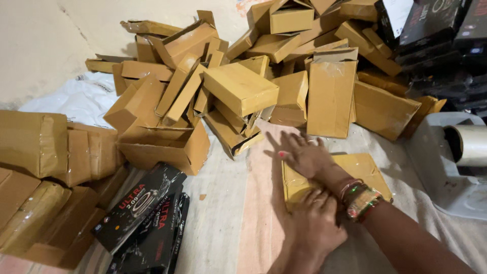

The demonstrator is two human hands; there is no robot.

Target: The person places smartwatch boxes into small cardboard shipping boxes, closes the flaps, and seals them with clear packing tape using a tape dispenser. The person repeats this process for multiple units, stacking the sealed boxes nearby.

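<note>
A flat brown cardboard box (362,170), wrapped in clear tape, lies on a pale cloth in front of me. My right hand (304,155), with bangles at the wrist, presses flat on the box's far left corner, fingers spread. My left hand (312,228) rests on the box's near left edge, fingers curled against it. The two hands almost touch over the box's left side.
A big heap of brown cardboard boxes (238,86) fills the back. Taped brown boxes (35,142) are stacked at the left. Black printed boxes (142,213) lie at the lower left, with more (436,25) at the top right. A grey tape dispenser (446,167) with a roll stands at the right.
</note>
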